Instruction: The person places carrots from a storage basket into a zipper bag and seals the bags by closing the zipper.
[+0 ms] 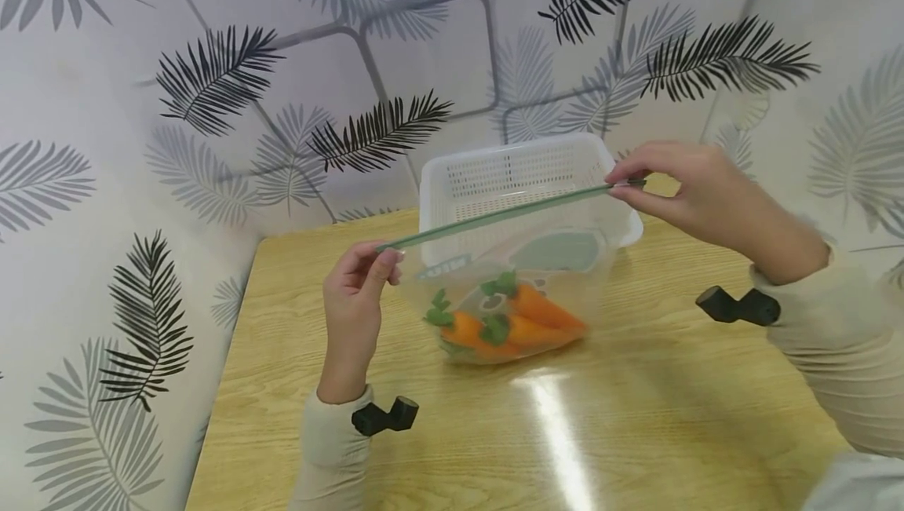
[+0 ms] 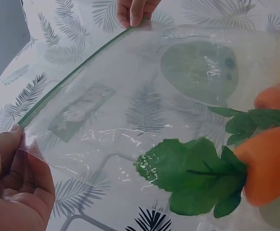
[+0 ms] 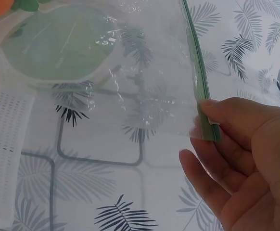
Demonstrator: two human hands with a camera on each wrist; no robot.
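Observation:
Both hands hold a clear zip-top bag [image 1: 600,260] by its green top strip, which is stretched between them and slants up to the right. The left hand [image 1: 356,283] pinches one end of the strip between thumb and fingers. At the other end, the right hand [image 1: 699,193] pinches the corner near a small pale slider. Several orange carrots [image 1: 540,311] with green leafy tops lie at the bottom of the bag. In the left wrist view, one carrot [image 2: 270,161] and its leaves show close up through the plastic. Printed green patches mark the bag's front.
A white perforated plastic basket [image 1: 519,158] stands on the wooden table [image 1: 297,370] behind the bag, partly covered by it. Behind the table hangs a pale leaf-patterned backdrop [image 1: 424,63]. A bright light reflection crosses the tabletop below the bag.

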